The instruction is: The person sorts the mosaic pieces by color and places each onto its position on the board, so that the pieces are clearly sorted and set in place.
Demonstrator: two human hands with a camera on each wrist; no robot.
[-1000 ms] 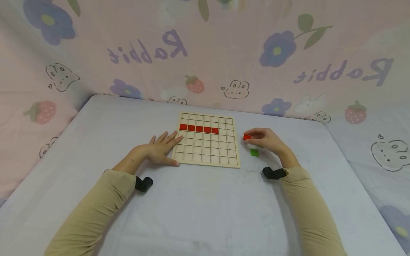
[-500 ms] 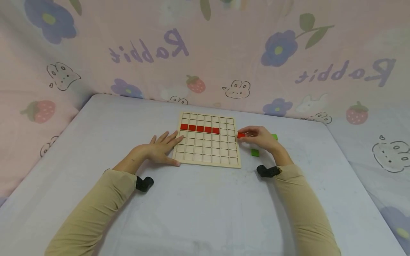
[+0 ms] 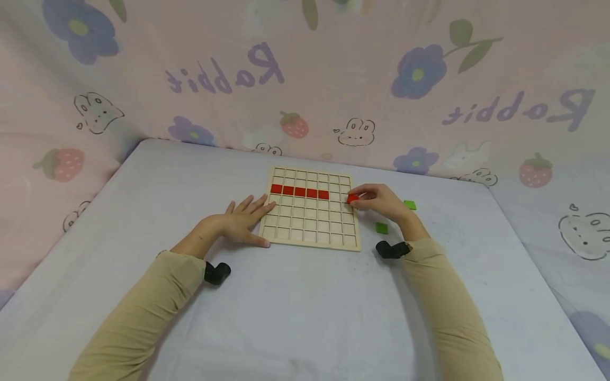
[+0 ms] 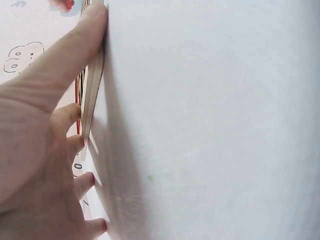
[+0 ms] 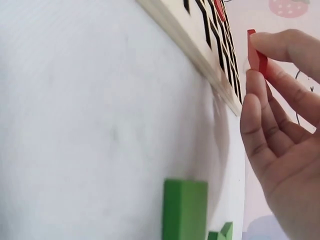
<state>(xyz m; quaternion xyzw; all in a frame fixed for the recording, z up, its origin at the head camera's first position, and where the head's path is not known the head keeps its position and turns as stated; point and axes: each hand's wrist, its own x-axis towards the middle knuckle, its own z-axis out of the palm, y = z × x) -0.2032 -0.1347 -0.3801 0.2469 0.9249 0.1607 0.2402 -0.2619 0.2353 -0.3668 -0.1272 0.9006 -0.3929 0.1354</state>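
Observation:
A pale wooden grid board (image 3: 310, 225) lies on the white table, with a row of several red square tiles (image 3: 299, 191) set in one line of its cells. My left hand (image 3: 240, 225) rests spread at the board's left side, fingers straight, index fingertip over the edge and thumb at the near left corner. My right hand (image 3: 381, 201) pinches a loose red tile (image 3: 351, 199) between thumb and fingers, over the board's right edge. In the right wrist view that red tile (image 5: 257, 56) is tilted on edge, held above the table's surface.
A green tile (image 3: 382, 228) lies on the table just right of the board. Another green tile (image 3: 410, 205) lies behind the right wrist. A cloth backdrop (image 3: 305, 95) with rabbits and flowers hangs along the table's far edge.
My right hand has moved left with the red tile, from beside the board to over its right edge, uncovering the farther green tile. The left hand has stayed in place.

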